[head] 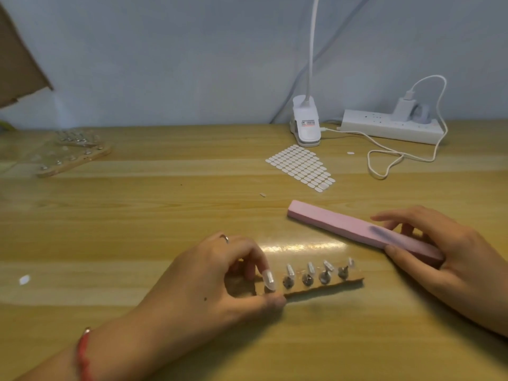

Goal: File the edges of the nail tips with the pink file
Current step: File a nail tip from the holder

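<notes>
Pink foam, the file is pinched at its near end by the right hand; its long axis is angled away leftward, above the nail tips steadied by left fingers.

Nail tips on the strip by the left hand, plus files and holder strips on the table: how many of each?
Nail tips on the near strip: 5, the first at
Pink file: 1
Holder strips: 2, near one and far-left one
Total: 8
</notes>
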`<control>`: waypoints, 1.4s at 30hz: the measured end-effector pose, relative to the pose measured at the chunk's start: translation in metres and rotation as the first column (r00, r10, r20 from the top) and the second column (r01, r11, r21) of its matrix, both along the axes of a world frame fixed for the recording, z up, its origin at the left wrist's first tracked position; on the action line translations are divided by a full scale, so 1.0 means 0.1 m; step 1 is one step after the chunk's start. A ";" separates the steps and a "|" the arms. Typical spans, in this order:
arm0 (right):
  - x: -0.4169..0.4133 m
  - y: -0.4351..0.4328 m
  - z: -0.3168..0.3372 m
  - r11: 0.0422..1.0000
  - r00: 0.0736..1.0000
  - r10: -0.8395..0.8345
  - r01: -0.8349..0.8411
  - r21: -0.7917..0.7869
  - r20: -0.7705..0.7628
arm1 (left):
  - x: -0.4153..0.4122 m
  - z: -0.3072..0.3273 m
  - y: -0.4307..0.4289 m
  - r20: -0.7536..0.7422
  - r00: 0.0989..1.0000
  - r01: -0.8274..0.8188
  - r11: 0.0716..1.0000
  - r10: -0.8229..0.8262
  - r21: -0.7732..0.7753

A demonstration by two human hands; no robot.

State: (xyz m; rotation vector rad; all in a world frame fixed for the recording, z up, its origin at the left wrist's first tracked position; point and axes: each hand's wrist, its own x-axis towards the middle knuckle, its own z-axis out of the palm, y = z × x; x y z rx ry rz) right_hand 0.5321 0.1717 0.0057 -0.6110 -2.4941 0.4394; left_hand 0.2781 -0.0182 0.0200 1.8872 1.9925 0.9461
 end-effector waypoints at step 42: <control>-0.39 -0.69 0.37 0.983 0.975 0.160 -0.143 0.112 -0.157 | 0.21 0.08 0.25 0.589 0.808 -0.153 0.955 -0.026 0.252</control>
